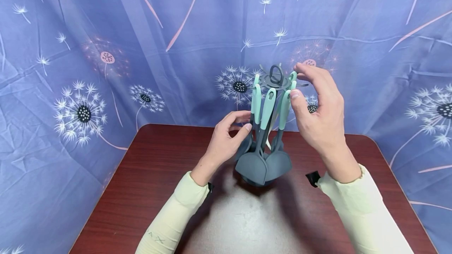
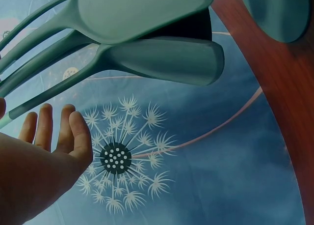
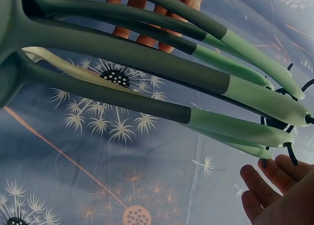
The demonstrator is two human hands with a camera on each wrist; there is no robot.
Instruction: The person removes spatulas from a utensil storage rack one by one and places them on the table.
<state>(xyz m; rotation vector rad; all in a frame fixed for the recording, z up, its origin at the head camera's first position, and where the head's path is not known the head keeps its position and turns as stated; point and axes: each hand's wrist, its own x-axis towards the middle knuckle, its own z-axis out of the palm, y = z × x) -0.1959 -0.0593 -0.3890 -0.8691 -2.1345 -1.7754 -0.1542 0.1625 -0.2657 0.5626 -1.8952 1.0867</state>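
Note:
A dark grey rotating utensil stand (image 1: 276, 79) with a loop on top stands upright on the table. Several kitchen utensils with mint-green handles (image 1: 268, 107) hang around it from its hooks. Two broad dark grey heads (image 1: 251, 167) face the front, near the base. My left hand (image 1: 226, 134) is beside the utensils on the left, its fingers loosely extended next to the shafts (image 2: 54, 90). On the right, my right hand (image 1: 319, 107) is raised at the handle tops, thumb and fingers spread. In the right wrist view its fingertips (image 3: 252, 178) are close to the hooks; contact is unclear.
The stand is on a reddish-brown wooden table (image 1: 141, 191), towards its back edge. Behind and beside it hangs a blue curtain (image 1: 183, 69) with dandelion prints. A cream-coloured curved piece (image 3: 73, 68) shows among the utensils. Black wrist mounts (image 1: 312, 178) stick out from the sleeves.

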